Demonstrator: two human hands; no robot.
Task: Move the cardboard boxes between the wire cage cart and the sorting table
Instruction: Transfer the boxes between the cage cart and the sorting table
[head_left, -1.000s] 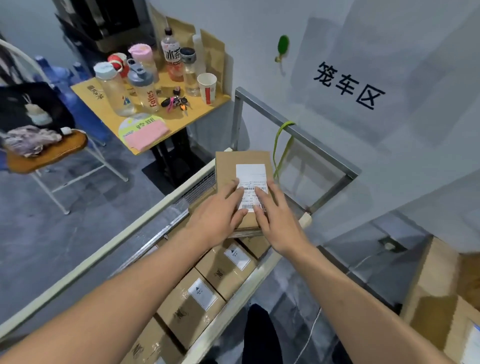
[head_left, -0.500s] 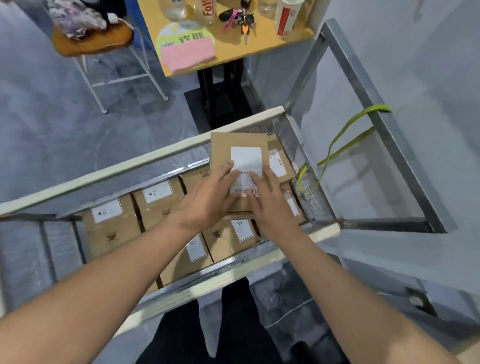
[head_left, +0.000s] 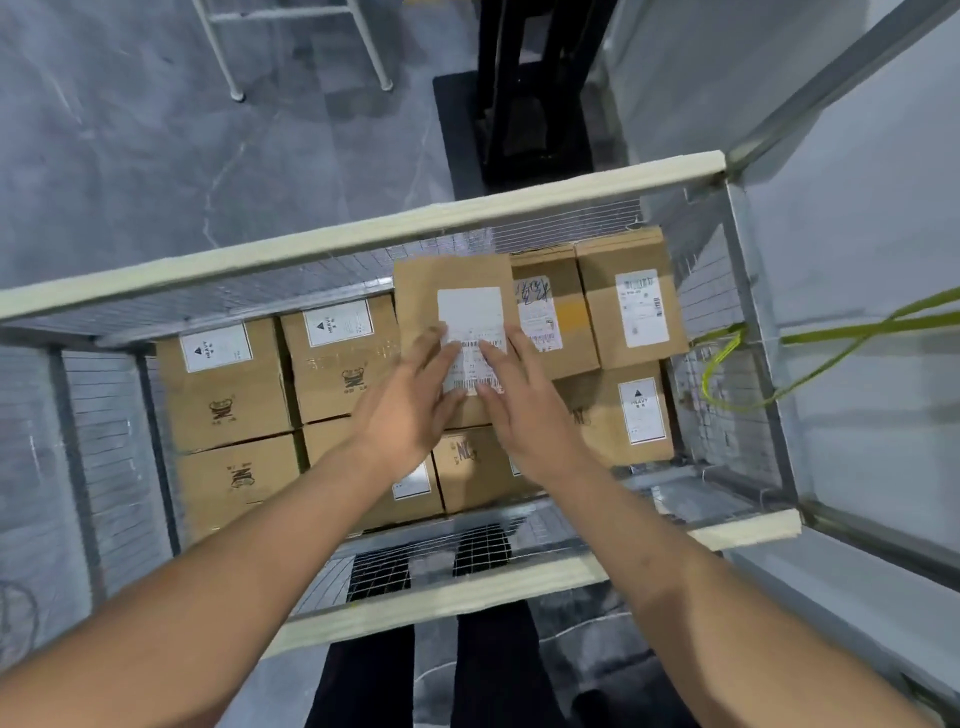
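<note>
left hand palm down, fingers straight on labelled cardboard box, box above stacked boxes inside wire cage cart, right hand likewise flat on label, green strap at cart's right wall, grey floor beyond cart

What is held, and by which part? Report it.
The labelled cardboard box, at its near end: left hand and right hand lie flat-fingered on its top; thumbs hidden.

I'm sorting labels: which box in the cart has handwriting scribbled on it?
The far-row box second from the right: black pen scrawl at its label's top; no other label shows handwriting.
</note>
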